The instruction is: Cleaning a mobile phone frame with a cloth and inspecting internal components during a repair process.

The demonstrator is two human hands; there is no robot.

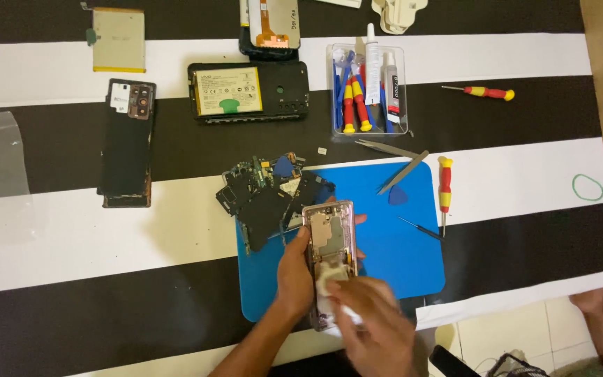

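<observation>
My left hand (293,274) grips an opened pink-framed phone body (329,234) by its side, holding it above the blue work mat (399,244). My right hand (375,324) pinches a small white wad (333,279), perhaps cloth or tissue, pressed against the lower inside of the phone. A heap of dark phone parts and circuit boards (266,192) lies just left of the phone on the mat's corner.
On the striped cloth lie a black back cover (127,143), a phone frame with battery (249,92), a loose battery (118,40), a clear tool box (369,91), tweezers (396,160), red-yellow screwdrivers (445,188), a blue pick (398,196), a green ring (587,187).
</observation>
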